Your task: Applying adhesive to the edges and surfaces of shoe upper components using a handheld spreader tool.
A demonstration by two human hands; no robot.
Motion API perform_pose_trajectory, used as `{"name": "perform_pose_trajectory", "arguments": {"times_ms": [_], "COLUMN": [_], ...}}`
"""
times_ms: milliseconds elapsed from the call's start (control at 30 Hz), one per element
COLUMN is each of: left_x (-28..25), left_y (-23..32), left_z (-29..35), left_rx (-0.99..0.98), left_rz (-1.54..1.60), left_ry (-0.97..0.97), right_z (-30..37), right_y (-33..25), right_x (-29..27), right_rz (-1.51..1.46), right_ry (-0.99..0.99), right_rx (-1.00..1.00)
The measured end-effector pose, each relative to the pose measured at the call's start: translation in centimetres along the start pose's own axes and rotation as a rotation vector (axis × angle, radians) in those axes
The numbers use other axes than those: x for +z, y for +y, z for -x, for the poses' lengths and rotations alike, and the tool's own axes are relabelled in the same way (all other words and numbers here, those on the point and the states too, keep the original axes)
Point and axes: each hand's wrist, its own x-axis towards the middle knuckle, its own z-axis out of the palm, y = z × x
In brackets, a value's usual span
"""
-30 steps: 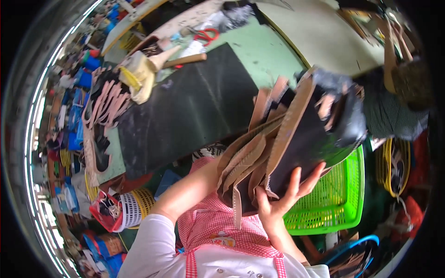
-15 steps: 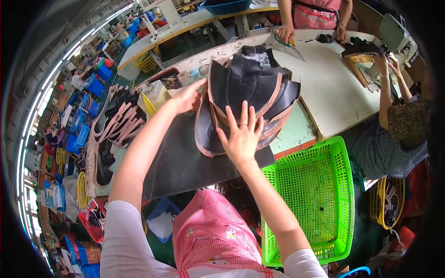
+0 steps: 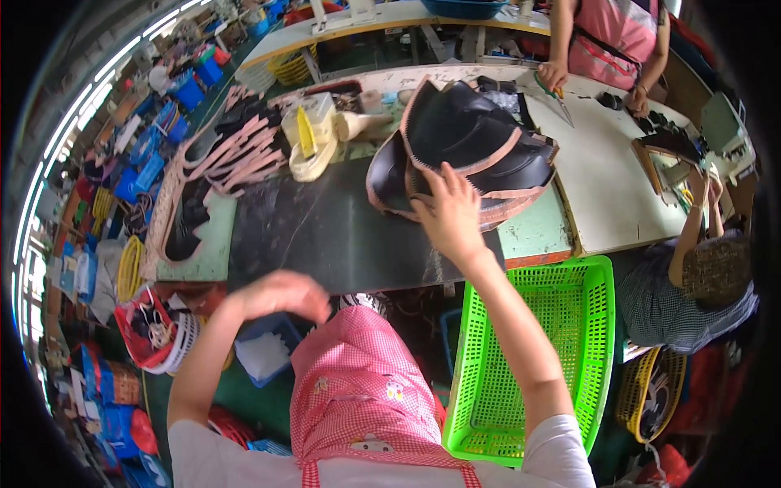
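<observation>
A stack of black leather shoe uppers point(image 3: 472, 134) with pinkish-tan stitched edges lies at the middle right of the workbench. My right hand point(image 3: 454, 215) rests against the near side of this stack, fingers stretched onto the edge of the upper pieces and thumb held apart. Close to my body, just off the front edge of the bench, my left hand point(image 3: 289, 294) is smeared by motion, with no object visible in it. Between the hands, a dark mat point(image 3: 325, 232) covers part of the green bench top.
Black pieces and pink strips point(image 3: 248, 150) lie left of a pale container point(image 3: 313, 122) with a yellow piece. A green basket point(image 3: 598, 350) stands before the bench, right of me. Across the table, one person's hand holds scissors point(image 3: 561, 102); another person works at a sewing machine point(image 3: 726, 134).
My left hand has left the stack's left side and come back toward my body. My right hand stays at the stack, its fingers nearer the edge. The whole view has shifted.
</observation>
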Motion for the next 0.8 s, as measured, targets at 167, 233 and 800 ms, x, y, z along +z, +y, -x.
{"name": "perform_pose_trajectory", "arguments": {"times_ms": [167, 233, 800], "left_x": [-1.5, 2.9, -2.9], "left_y": [-40.7, -48.6, -53.3], "left_z": [12.3, 11.5, -1.9], "left_rx": [-0.485, -0.496, -0.442], "left_rz": [0.487, 0.848, 0.329], "left_ry": [0.802, 0.527, -0.084], "right_z": [-1.4, -3.3, -13.2], "right_y": [2.5, 6.3, 8.8], "right_x": [-2.1, -4.3, -4.4], "right_rz": [-0.108, 0.146, -0.108], "right_ry": [0.071, 0.160, -0.137], "right_rx": [-0.169, -0.134, 0.638]}}
